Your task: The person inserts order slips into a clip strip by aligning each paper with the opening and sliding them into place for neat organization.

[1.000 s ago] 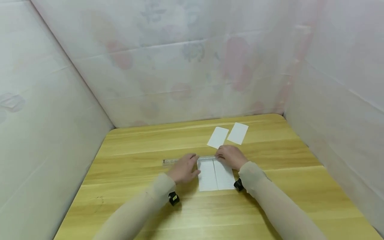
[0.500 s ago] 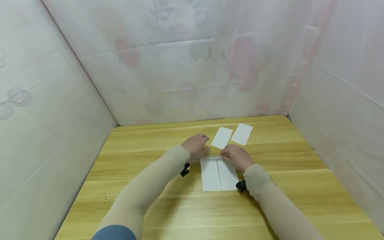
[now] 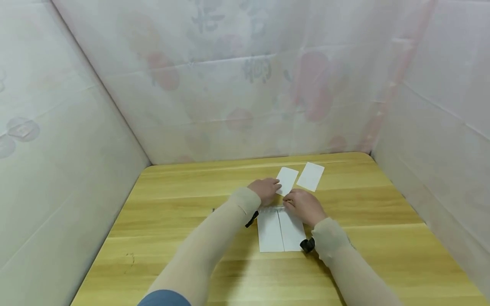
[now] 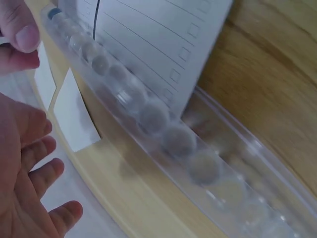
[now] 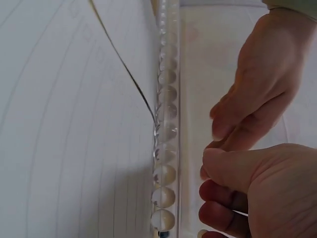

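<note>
While left hand [image 3: 265,190] open, right hand [image 3: 303,205] on ruler [image 4: 163,131].

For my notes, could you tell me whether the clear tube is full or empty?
Full along the part in view: the clear tube holds a row of balls.

Two small white cards [image 3: 287,180] [image 3: 310,176]; two lined sheets [image 3: 270,231] [image 3: 292,230]; one clear ruler [image 4: 163,124].

Both arms, in beige sleeves, reach forward from the near edge, with a dark band at each wrist. The left hand [image 3: 265,190] lies farther out, its fingers loosely spread and relaxed, palm down. The right hand [image 3: 304,205] sits just to its right and nearer, fingers curled under, thumb pressed against them.
</note>
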`<state>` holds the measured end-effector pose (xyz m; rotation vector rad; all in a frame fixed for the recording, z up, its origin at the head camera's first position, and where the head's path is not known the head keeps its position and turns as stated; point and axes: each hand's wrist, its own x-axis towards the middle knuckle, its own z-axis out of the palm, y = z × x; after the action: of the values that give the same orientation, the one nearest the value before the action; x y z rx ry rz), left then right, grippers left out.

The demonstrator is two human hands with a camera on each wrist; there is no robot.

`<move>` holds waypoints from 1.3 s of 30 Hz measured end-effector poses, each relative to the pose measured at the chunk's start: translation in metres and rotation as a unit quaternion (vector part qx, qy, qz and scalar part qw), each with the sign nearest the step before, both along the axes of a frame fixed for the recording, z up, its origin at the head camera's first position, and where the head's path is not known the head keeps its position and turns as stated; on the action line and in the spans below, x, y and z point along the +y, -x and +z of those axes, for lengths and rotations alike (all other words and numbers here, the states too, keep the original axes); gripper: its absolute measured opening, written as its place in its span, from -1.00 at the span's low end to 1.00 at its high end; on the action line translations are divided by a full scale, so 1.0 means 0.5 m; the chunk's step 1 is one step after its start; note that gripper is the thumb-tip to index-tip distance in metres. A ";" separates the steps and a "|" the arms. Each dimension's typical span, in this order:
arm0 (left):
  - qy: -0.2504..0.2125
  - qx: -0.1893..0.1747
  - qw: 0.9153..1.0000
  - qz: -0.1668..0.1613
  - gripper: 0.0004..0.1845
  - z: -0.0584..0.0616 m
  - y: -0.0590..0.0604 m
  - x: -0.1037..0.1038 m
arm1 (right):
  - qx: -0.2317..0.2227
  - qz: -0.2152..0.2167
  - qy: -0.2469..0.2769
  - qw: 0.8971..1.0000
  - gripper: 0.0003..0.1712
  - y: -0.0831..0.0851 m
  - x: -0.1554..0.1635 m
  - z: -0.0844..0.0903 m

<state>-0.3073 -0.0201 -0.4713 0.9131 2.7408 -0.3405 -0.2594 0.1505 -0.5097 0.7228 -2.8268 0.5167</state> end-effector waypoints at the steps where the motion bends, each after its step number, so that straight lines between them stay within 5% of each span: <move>1: 0.012 0.001 1.000 -0.005 -0.50 0.000 -0.001 0.002 | -0.003 -0.005 0.001 1.000 -0.88 0.000 -0.001 0.000; 8: 0.040 0.000 0.998 -0.039 -0.42 -0.002 -0.011 0.012 | -0.043 -0.030 0.011 0.999 -0.88 0.001 -0.005 -0.007; 17: 0.052 -0.041 0.997 -0.035 -0.44 -0.010 -0.028 0.017 | -0.080 -0.043 0.028 0.995 -0.90 -0.010 -0.004 -0.015; 23: 0.023 -0.044 0.998 -0.030 -0.49 -0.027 -0.019 0.001 | -0.082 -0.041 0.046 0.995 -0.90 -0.015 -0.006 -0.012; 39: -0.059 -0.106 0.989 0.084 -0.40 -0.034 -0.002 -0.087 | -0.074 -0.035 0.058 0.995 -0.89 -0.009 -0.006 -0.003</move>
<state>-0.3064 -0.0637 -0.4881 0.6937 2.6381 -0.0482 -0.2548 0.1473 -0.5109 0.5847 -2.9144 0.7454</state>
